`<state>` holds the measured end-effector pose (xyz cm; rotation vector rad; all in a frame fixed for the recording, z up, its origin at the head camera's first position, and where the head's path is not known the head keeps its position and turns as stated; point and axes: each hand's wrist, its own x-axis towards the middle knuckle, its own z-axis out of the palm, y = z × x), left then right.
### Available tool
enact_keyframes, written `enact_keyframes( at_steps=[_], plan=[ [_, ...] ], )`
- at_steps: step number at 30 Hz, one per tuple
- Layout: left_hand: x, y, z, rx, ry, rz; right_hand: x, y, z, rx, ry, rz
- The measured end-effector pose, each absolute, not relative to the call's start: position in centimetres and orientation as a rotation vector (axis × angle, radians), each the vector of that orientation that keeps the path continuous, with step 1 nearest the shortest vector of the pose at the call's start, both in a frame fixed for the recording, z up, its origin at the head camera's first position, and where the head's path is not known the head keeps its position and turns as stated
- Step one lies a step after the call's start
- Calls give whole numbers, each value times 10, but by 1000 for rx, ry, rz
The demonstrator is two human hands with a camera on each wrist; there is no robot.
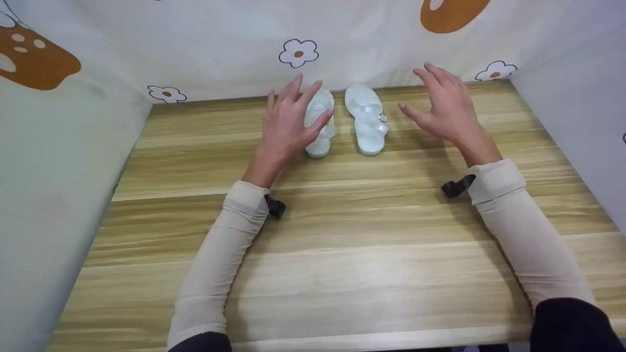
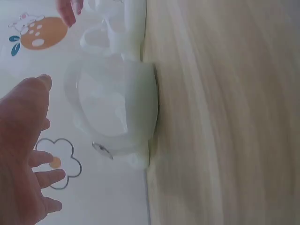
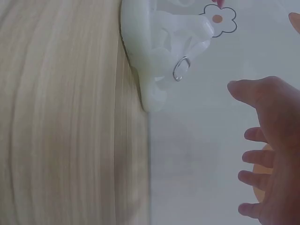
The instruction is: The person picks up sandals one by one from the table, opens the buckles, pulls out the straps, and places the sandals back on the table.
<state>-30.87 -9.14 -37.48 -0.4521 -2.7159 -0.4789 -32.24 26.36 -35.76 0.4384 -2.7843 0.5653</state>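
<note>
Two pale, translucent sandals stand side by side near the back of the wooden table. My left hand [image 1: 288, 115], fingers spread, hovers over the left sandal [image 1: 319, 146] and hides part of it in the head view. In the left wrist view that sandal [image 2: 140, 101] appears close, apart from the thumb. To the right of the right sandal [image 1: 369, 137], my right hand [image 1: 447, 105] hangs in the air with spread fingers and holds nothing. A small metal buckle [image 3: 181, 69] shows on the right sandal's strap in the right wrist view.
A white cloth backdrop [image 1: 220, 54] with flowers and orange-brown shapes rises directly behind the sandals. Pale side walls [image 1: 54, 161] border the wood-grain table [image 1: 352, 234]. A black wrist camera [image 1: 275, 207] sits at the left cuff, another camera [image 1: 455, 187] at the right.
</note>
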Motion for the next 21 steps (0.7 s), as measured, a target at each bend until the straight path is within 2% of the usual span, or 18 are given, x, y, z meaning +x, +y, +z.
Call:
enact_keyframes(
  at_steps=[21],
  plan=[
    [-298, -33, -375, -683, -2727, -775, -323, 251, -381, 561, -2845, 1011]
  ],
)
